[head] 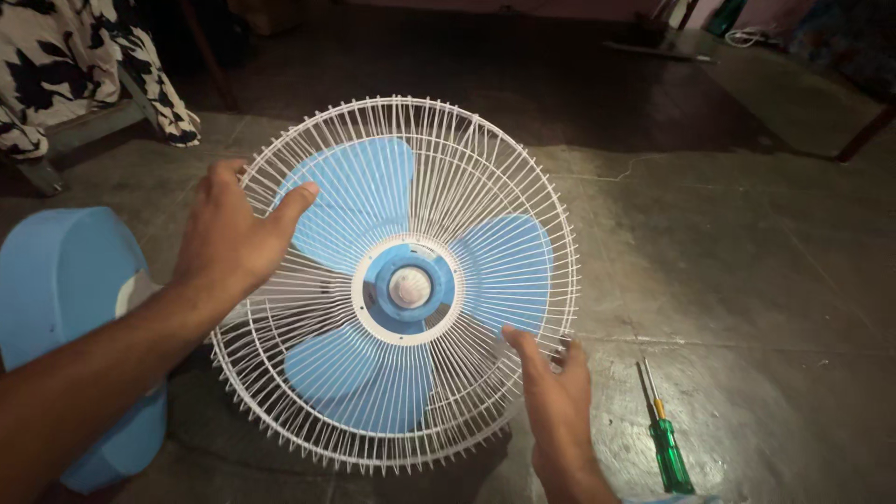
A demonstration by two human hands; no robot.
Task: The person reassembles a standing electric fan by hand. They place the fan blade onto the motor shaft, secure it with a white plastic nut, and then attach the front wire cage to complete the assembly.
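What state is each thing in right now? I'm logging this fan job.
Fan guard: white wire, closed over the blades, facing up.
Blades: blue, three, inside the guard, sharp, not blurred.
Left hand: flat on the guard's upper left.
Right hand: fingers on the guard's lower right rim.
Screwdriver: green handle, lying on the floor, untouched.

This looks like a room in a home, with the work done on the floor. The bare, dark concrete floor (728,243) is scuffed and cracked. At ten o'clock, a black-and-white flowered cloth (56,65) hangs over a grey furniture frame (89,126). At two o'clock, a wooden furniture leg (863,135) stands at the edge, with more household things dim behind it.
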